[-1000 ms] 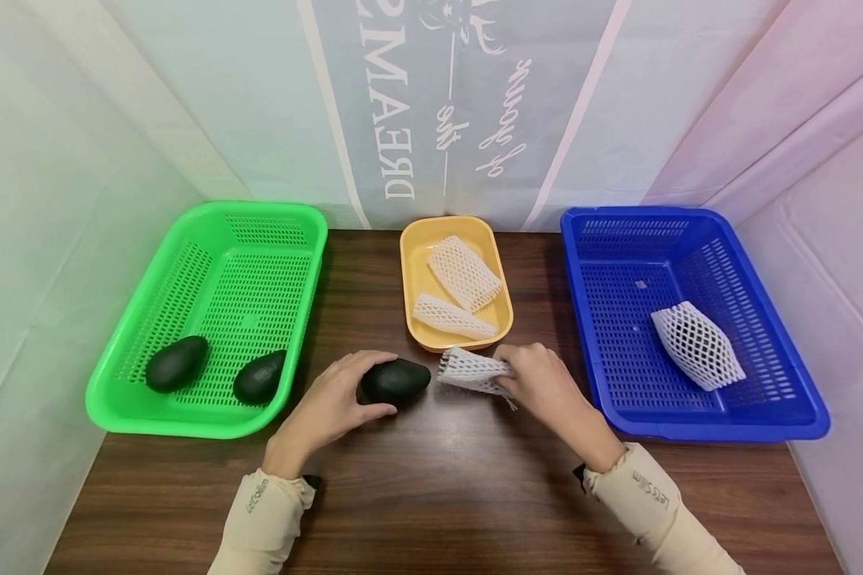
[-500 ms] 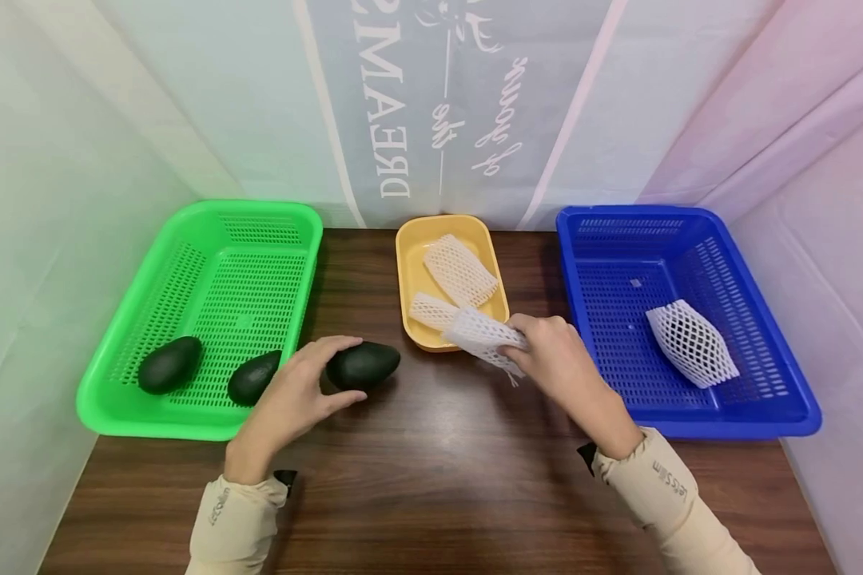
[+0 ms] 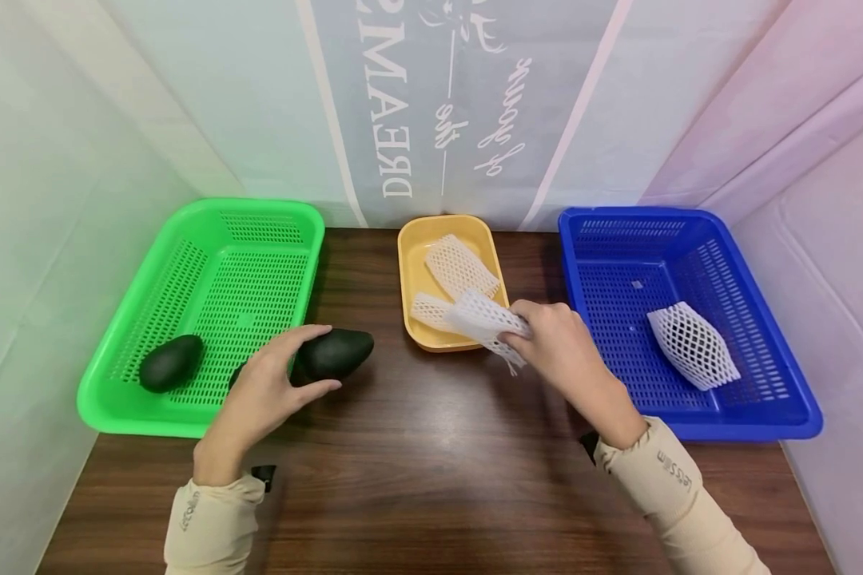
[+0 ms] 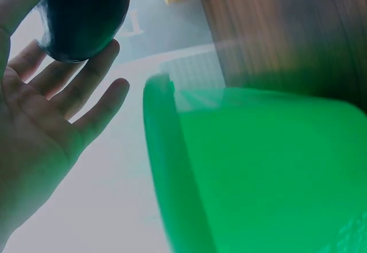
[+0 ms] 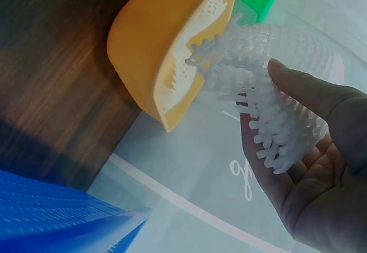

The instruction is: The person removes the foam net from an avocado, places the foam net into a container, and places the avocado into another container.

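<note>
My left hand [image 3: 262, 391] grips a dark green avocado [image 3: 336, 354] by its blunt end, beside the right wall of the green basket [image 3: 204, 209]. In the left wrist view the avocado [image 4: 86, 18] sits between thumb and fingers, above the basket's rim. My right hand [image 3: 564, 347] pinches a white foam net sleeve [image 3: 485, 319] over the front right edge of the yellow tray [image 3: 406, 271]. The right wrist view shows the sleeve [image 5: 275, 121] hollow, between thumb and fingers. Two more net sleeves lie in the tray, one of them [image 3: 460, 267] at the back.
One avocado [image 3: 172, 363] lies in the green basket; another is mostly hidden behind my left hand. A blue basket [image 3: 765, 319] on the right holds a net-wrapped fruit [image 3: 693, 346]. The brown table [image 3: 431, 479] ends against a printed cloth backdrop [image 3: 446, 120].
My left hand has carried the avocado leftward to the green basket. The right hand has lifted the net sleeve up and away from me, from the table in front to over the yellow tray.
</note>
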`<state>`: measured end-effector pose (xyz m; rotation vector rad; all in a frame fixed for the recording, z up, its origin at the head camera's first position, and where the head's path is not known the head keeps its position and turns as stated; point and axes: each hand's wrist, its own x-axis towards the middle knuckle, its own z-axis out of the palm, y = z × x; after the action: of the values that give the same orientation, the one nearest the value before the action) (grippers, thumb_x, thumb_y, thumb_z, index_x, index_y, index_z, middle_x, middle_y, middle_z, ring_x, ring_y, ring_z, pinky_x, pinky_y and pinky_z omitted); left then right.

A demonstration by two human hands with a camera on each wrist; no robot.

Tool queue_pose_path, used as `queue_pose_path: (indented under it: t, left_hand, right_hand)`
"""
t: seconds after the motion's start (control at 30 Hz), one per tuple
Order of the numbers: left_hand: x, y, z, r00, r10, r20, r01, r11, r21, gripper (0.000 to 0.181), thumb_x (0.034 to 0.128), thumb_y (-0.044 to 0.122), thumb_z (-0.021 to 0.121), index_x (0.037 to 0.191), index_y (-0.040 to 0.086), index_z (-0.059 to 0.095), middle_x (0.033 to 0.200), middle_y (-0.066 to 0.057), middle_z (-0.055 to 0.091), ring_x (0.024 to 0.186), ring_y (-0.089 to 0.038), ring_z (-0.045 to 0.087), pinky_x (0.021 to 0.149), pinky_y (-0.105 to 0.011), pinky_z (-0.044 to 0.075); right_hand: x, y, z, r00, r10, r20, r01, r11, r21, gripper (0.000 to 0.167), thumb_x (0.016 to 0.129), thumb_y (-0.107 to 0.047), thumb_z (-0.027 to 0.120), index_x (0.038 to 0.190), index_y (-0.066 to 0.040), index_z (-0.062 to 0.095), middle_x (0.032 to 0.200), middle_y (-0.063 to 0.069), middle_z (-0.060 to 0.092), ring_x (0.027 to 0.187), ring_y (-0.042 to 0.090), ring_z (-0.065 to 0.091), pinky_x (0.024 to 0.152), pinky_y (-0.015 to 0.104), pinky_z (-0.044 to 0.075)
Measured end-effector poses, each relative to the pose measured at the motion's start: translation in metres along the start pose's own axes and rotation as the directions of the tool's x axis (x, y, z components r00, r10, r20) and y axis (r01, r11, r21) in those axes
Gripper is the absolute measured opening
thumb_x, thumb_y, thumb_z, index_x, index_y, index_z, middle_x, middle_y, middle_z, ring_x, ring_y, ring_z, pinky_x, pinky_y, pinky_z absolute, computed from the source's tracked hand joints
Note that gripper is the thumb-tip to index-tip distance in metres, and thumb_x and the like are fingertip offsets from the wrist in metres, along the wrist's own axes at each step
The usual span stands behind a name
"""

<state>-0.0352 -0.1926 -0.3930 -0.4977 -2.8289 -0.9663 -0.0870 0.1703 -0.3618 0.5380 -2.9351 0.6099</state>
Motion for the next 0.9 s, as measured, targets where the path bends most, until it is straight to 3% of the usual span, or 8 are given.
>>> queue_pose_path:
  t: [0.33, 0.57, 0.77, 0.9]
  left_hand:
    - [-0.007, -0.011, -0.016, 0.997, -0.009, -0.081, 0.009, 1.0, -0.002, 0.071, 0.0693, 0.008, 0.09, 0.133, 0.006, 0.058, 0.129, -0.017, 0.063, 0.118, -0.037, 0.059, 0.093, -0.052, 0.05]
    - [-0.013, -0.018, -0.024, 0.992, -0.028, -0.124, 0.028, 1.0, 0.003, 0.074, 0.0672, 0.006, 0.09, 0.134, 0.007, 0.058, 0.128, -0.012, 0.064, 0.12, -0.031, 0.059, 0.097, -0.034, 0.046]
    - [-0.017, -0.024, -0.029, 0.988, -0.061, -0.143, 0.061, 0.998, -0.002, 0.075, 0.0681, 0.006, 0.09, 0.135, 0.007, 0.057, 0.129, -0.016, 0.064, 0.12, -0.036, 0.058, 0.093, -0.047, 0.046]
    - [-0.02, -0.028, -0.032, 0.983, -0.085, -0.161, 0.087, 0.996, 0.003, 0.076, 0.068, 0.005, 0.09, 0.136, 0.008, 0.057, 0.13, -0.018, 0.063, 0.12, -0.038, 0.057, 0.092, -0.048, 0.045]
  right_hand:
    - [0.015, -0.002, -0.007, 0.999, 0.036, 0.018, -0.036, 0.999, -0.024, 0.023, 0.081, -0.019, 0.082, 0.097, -0.004, 0.071, 0.082, 0.015, 0.073, 0.064, 0.033, 0.065, 0.054, 0.049, 0.05]
    - [0.023, -0.001, -0.009, 0.997, 0.079, 0.02, -0.079, 0.996, -0.032, 0.03, 0.083, -0.02, 0.081, 0.108, -0.006, 0.072, 0.091, 0.017, 0.074, 0.074, 0.037, 0.069, 0.059, 0.053, 0.051]
    - [0.03, 0.002, -0.005, 0.995, 0.102, 0.026, -0.101, 0.994, -0.033, 0.033, 0.084, -0.021, 0.08, 0.112, -0.007, 0.071, 0.095, 0.018, 0.074, 0.076, 0.038, 0.069, 0.059, 0.053, 0.051]
    - [0.035, 0.002, -0.003, 0.993, 0.113, 0.027, -0.113, 0.993, -0.022, 0.035, 0.084, -0.021, 0.079, 0.116, -0.008, 0.07, 0.099, 0.018, 0.074, 0.079, 0.038, 0.07, 0.06, 0.053, 0.052]
